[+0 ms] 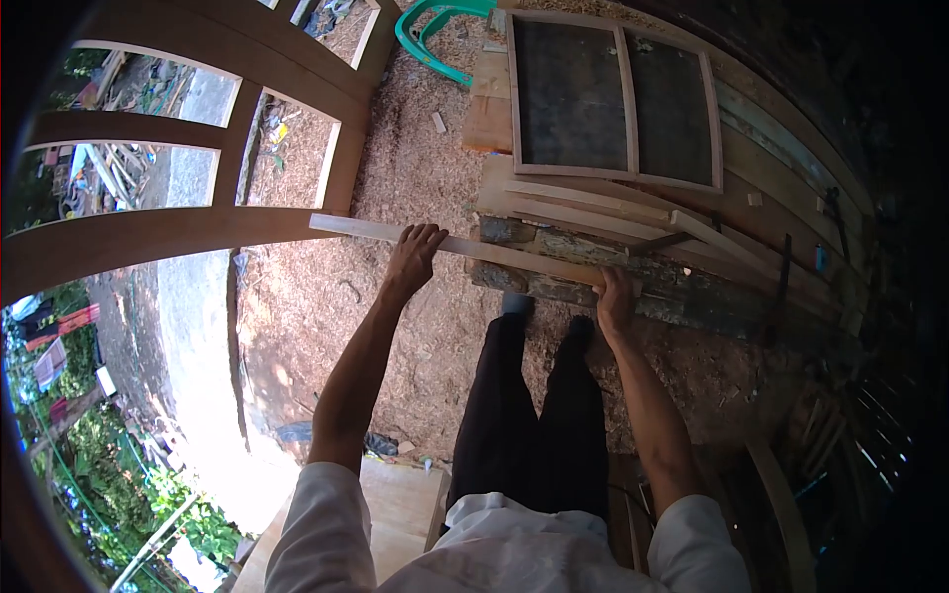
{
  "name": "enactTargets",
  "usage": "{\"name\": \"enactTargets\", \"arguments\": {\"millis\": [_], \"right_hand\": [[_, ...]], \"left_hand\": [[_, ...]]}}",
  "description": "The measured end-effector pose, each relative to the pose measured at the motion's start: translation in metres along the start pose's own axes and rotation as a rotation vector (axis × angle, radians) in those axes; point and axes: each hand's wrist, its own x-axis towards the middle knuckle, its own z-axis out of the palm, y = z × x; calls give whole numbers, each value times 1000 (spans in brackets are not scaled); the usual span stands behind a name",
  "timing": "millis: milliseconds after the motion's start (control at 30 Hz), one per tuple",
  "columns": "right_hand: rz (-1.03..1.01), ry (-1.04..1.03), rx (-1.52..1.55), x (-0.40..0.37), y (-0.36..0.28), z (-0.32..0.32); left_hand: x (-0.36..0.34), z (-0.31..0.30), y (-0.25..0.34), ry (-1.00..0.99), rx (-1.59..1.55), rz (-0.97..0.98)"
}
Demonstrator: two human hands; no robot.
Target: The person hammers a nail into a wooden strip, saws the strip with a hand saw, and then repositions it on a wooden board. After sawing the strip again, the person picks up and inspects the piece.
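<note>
A long, pale wooden strip (504, 258) spans the space in front of me, held level in both hands. My left hand (417, 255) is closed around it left of its middle, and the strip's free left end reaches near the wooden frame. My right hand (615, 295) grips the strip at its right end, beside the stacked timber (563, 242). The fingertips of the right hand are partly hidden. Several loose wooden slats (593, 206) lie on the timber just beyond the right hand.
A framed dark two-panel piece (630, 99) rests on the planks at the back right. A large wooden lattice frame (227, 168) stands at the left. A green plastic item (420, 44) is at the top. Wood shavings (336, 326) cover the ground. A pale board (400, 499) lies near my left side.
</note>
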Motion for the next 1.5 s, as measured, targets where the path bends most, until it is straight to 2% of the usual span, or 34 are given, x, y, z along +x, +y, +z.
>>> {"name": "enactTargets", "arguments": {"millis": [133,233,433,500,533,600,633,700,733,800,933,1000,1200,1500], "right_hand": [[45,-74,20,-5,-7,-11],[37,-89,2,-5,-12,-12],[-57,4,-29,9,-28,-2],[108,-99,113,11,-40,-12],[107,-92,111,12,-44,-11],[-46,10,279,6,-51,-5],[-47,11,275,1,-51,1],[-85,-86,-1,-6,-50,13],[-84,-85,-4,-11,-52,13],[-168,-145,-225,-17,-55,13],[-180,-307,-301,-17,-58,4],[-187,-338,-389,-14,-59,-1],[-198,-424,-398,-9,-58,-9],[-163,-419,-261,-7,-58,-10]], "left_hand": [[7,2,13,53,-29,38],[10,6,7,-14,-92,-11],[8,-3,-14,-76,-71,0],[4,-2,-12,-50,-62,-6],[4,0,-12,-28,-58,-4],[4,1,-10,-49,-73,-24],[6,1,-2,-20,-114,-38],[16,5,16,-6,-125,-75],[22,16,27,-21,-88,-122],[44,45,48,35,-20,-210],[76,80,85,80,4,-229],[84,85,92,33,-55,-390],[89,88,96,62,16,-419],[94,81,99,12,12,-424]]}}
